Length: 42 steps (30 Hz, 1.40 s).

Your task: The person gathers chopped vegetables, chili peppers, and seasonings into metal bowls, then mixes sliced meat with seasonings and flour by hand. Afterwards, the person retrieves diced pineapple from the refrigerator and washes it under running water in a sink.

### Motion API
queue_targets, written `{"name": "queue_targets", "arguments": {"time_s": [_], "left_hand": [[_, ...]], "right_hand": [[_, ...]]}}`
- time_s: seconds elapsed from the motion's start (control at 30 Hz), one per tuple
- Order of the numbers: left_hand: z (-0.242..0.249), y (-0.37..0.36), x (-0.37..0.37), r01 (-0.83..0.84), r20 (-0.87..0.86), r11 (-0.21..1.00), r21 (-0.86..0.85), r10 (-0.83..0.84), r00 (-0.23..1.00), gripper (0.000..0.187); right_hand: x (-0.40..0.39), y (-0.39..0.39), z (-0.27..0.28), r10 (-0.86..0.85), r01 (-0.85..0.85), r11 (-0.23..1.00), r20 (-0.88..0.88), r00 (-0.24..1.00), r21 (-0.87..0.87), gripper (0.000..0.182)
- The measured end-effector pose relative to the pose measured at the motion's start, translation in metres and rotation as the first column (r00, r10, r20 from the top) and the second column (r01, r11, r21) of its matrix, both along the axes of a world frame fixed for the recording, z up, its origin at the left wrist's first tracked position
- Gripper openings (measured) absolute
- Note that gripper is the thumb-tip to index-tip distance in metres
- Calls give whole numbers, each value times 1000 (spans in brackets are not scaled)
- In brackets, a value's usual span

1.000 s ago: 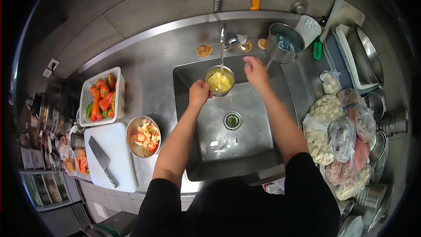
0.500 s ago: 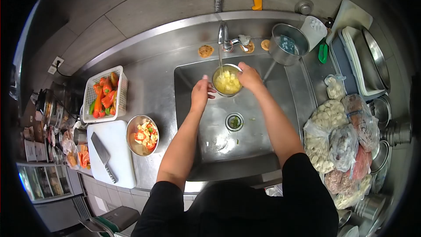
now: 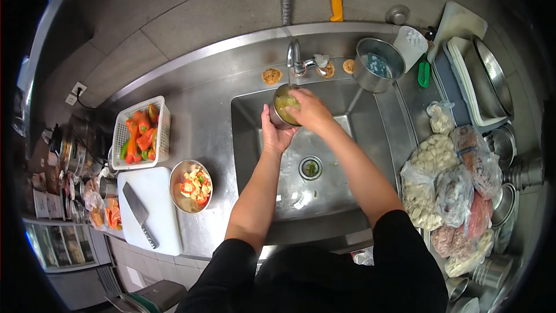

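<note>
A small metal bowl [image 3: 280,117] of pale yellow chunks [image 3: 284,102] is tilted over the sink [image 3: 289,197], under the faucet [image 3: 293,55]. My left hand [image 3: 278,137] is closed around the bowl's lower left side, thumb up along its wall. Over the bowl's mouth reaches my right hand [image 3: 311,110], fingers stretched out and apart on the yellow chunks, slightly blurred. Its fingers hide part of the contents. Bits of green scrap lie in the drain [image 3: 311,168] below.
Left of the sink are a metal bowl [image 3: 175,188] of cut red and pale pieces, a cutting board [image 3: 165,229] with a knife [image 3: 138,208], and a white basket [image 3: 164,133] of peppers. Bagged food [image 3: 431,156] and a metal pot [image 3: 376,84] stand on the right.
My right hand has gone from the bowl's right rim into its mouth. My left hand has taken hold of the bowl, which has shifted slightly left and tilted.
</note>
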<state>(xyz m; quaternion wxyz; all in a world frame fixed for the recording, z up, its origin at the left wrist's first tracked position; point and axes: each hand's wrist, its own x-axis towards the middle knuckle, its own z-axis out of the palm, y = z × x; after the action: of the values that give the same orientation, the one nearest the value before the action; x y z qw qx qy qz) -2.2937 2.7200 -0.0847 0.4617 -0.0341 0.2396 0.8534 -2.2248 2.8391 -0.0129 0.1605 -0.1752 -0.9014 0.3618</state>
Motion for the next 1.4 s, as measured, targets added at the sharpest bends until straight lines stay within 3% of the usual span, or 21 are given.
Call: {"name": "queue_targets", "arguments": {"time_s": [0.07,0.13,0.2,0.23,0.3,0.43,0.53,0.6,0.63,0.73,0.8,0.83,0.87,0.9,0.97,1.0,1.03,1.07,1.17,1.3,1.4], "left_hand": [[-6,5,-3,-4,-63,1000,9,4,998,69],[0,4,-2,1,-60,1000,-16,-2,998,70],[3,3,1,9,-50,999,-44,-11,999,71],[3,1,-1,22,-53,996,-89,-27,998,72],[1,-4,-7,46,-50,991,-128,-53,997,71],[-9,-13,-15,75,-24,995,-67,-77,997,70],[-7,-10,-12,25,-3,998,-57,-25,1000,70],[-11,-7,-11,-11,-13,999,-32,10,1000,69],[-10,-5,-11,-6,-15,999,-33,6,1000,69],[-8,-4,-10,13,-22,996,-91,-15,1000,68],[-10,-7,-10,-34,-145,975,-218,2,989,66],[-7,-9,-12,-25,-147,975,-223,-8,989,66],[-4,-11,-16,-56,-214,932,-358,-23,977,66],[-2,-12,-19,-98,-278,871,-481,-46,959,65],[8,-13,-23,-164,-386,806,-568,-85,919,65],[13,-14,-25,-243,-483,734,-634,-130,866,65],[18,-16,-30,-310,-547,645,-699,-203,812,69],[21,-17,-32,-310,-545,639,-704,-207,812,69],[29,-18,-43,-471,-671,500,-727,-368,644,77],[41,-14,-47,-582,-739,455,-674,-435,515,77],[44,-12,-52,-613,-702,364,-701,-502,504,76]], "right_hand": [[-19,-8,-22,-59,45,995,154,986,90,51],[-36,2,-30,-32,29,999,243,969,17,53],[-47,14,-49,133,-130,991,295,946,-32,49],[-44,13,-43,130,-126,991,297,946,-34,49],[-38,12,-19,314,-249,942,322,893,-227,44],[-34,16,-15,473,-463,880,272,838,-103,40],[-32,15,-10,359,-356,932,306,882,-69,44],[-23,-2,-14,140,-136,990,172,975,-37,50],[-27,-8,-28,66,-73,997,213,975,27,55],[-43,-3,-61,-8,36,992,221,975,-123,56],[-45,-3,-78,-1,24,993,197,980,-114,53],[-43,-8,-78,13,51,890,138,990,-453,50],[-42,-12,-79,6,50,676,74,997,-736,47],[-41,-14,-79,0,54,672,73,997,-739,47],[-40,-20,-83,-42,-51,289,-66,997,-956,36],[-41,-23,-86,-43,-51,282,-65,997,-958,36],[-43,-25,-85,-47,-98,82,-102,994,-992,33],[-44,-28,-86,-60,-142,-122,-136,989,-982,30],[-50,-39,-93,-156,-182,-198,-152,976,-963,28],[-69,-39,-111,-208,-316,-354,-255,944,-880,31],[-68,-37,-103,-236,-362,-448,-282,930,-817,30]]}}
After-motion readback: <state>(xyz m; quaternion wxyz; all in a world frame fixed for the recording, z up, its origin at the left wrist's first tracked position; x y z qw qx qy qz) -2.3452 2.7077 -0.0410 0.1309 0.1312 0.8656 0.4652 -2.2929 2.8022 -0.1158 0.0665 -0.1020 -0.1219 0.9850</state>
